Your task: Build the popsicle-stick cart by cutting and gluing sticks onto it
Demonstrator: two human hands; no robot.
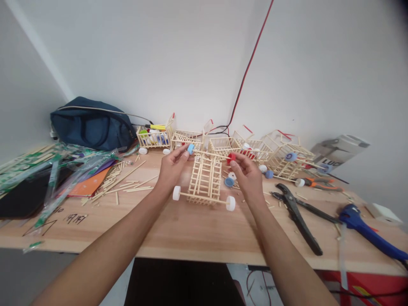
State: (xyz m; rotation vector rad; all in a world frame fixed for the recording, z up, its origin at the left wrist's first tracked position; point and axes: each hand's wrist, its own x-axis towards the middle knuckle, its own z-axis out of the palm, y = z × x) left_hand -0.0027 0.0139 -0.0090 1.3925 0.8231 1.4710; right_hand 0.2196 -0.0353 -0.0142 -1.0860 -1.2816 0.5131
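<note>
A small cart built from wooden sticks is held up between my hands, its underside toward me. My left hand pinches the blue bottle-cap wheel at the far axle's left end. At that axle's right end, my right hand grips a red bottle-cap wheel. White cap wheels sit on the near axle, one at the left and one at the right. A loose blue cap lies beside my right hand.
More stick carts line the wall. Loose sticks, plastic wrappers and a blue bag are at left. Black pliers, orange-handled pliers and a blue glue gun lie at right.
</note>
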